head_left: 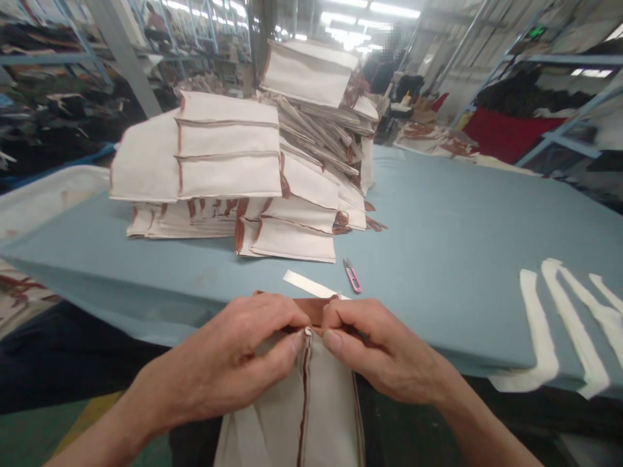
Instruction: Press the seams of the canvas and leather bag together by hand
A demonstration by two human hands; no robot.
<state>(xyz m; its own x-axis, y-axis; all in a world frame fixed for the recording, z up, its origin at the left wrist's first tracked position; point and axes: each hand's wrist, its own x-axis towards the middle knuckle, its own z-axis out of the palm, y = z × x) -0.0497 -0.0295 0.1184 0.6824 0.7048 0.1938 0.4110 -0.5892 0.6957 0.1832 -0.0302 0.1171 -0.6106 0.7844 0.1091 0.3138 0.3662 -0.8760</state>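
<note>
A cream canvas bag (331,402) with a brown-edged seam down its middle hangs at the table's near edge. My left hand (248,353) pinches its top edge just left of the seam, thumb and forefinger together. On the other side of the seam, my right hand (379,347) pinches the same edge. Between the hands shows a brown strip (311,308) along the bag's top. Just beyond lie a white strip (311,283) and pink thread snips (352,275), both untouched. The bag's lower end runs out of view.
Piles of similar cream pieces with brown edging (228,143) stand on the blue-covered table (452,240). Long white strips (540,324) hang over its right front edge. Shelving (559,139) and a red cloth (516,133) are at the back right.
</note>
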